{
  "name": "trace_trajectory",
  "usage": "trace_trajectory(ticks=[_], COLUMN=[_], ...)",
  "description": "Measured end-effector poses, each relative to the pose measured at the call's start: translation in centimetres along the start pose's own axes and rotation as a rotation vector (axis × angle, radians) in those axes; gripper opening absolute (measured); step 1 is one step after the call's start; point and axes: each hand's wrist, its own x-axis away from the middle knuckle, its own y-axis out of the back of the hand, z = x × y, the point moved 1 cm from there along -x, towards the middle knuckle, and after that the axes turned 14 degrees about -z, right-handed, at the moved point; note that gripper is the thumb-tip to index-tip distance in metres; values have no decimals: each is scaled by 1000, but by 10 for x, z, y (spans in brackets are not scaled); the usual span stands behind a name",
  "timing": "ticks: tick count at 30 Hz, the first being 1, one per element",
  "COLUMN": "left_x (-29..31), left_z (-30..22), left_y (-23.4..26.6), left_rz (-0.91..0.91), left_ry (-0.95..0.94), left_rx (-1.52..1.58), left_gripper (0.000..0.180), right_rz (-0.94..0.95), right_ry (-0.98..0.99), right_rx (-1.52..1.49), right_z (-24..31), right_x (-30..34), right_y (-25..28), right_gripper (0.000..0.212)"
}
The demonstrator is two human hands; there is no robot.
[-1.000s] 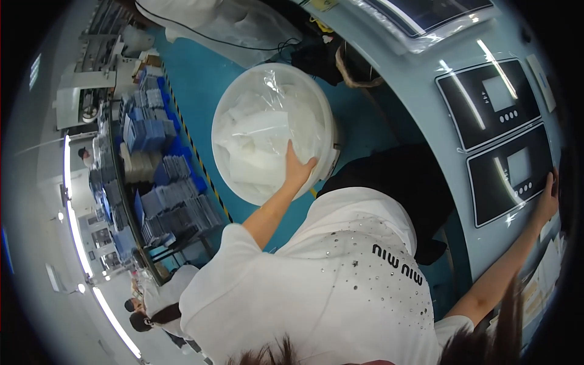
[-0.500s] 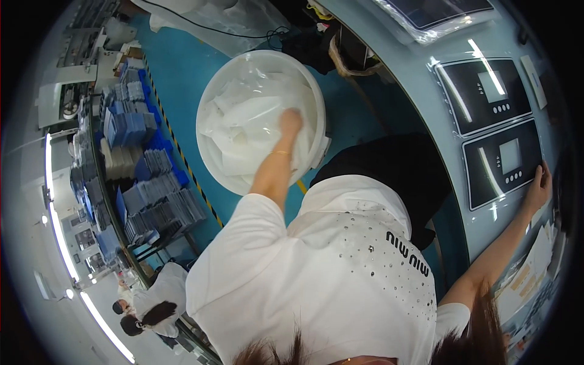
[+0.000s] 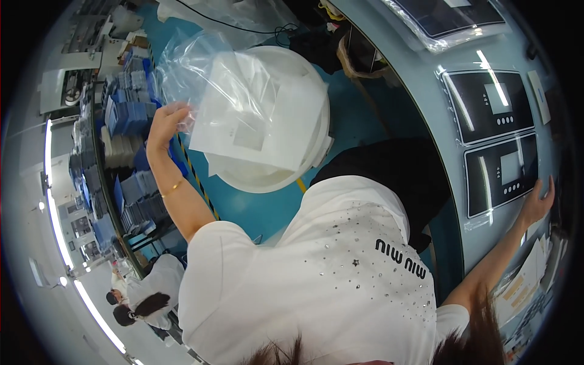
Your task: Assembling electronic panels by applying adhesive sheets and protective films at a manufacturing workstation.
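Our left hand (image 3: 165,126) pinches clear plastic film (image 3: 190,68) beyond the round white bin's (image 3: 325,115) left edge — lifting, we judge, wanting steady hold next; our right hand (image 3: 538,204) is unclenched.

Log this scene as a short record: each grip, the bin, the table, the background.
Left grip: closed on clear plastic film
Film: overlaps a white sheet
Bin: round, white, on the teal floor; partly covered by the sheet
Right grip: at the right edge of the lower black panel; contact unclear
Table: pale; holds the lower panel, the upper black panel and a third panel in plastic
Background: blue-grey stacks at left
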Motion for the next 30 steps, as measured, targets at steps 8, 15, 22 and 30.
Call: trace_trajectory(ticks=[8, 15, 22, 30], left_x=[87, 193, 168, 68], left_z=[-22, -55, 18, 208], left_y=[-149, -273, -268, -267], left_rz=[-185, 116, 202, -204], left_ry=[-375, -739, -219, 439], left_rx=[-403, -120, 416, -22], left_gripper=[30, 35, 19, 50], right_rz=[1189, 1348, 1279, 1340], right_ry=[-401, -914, -1031, -1185], right_rx=[-1281, -1059, -749, -1198], right_z=[322, 403, 352, 330], right_x=[50, 154, 175, 182], right_y=[61, -27, -65, -63], right_gripper=[59, 90, 50, 47])
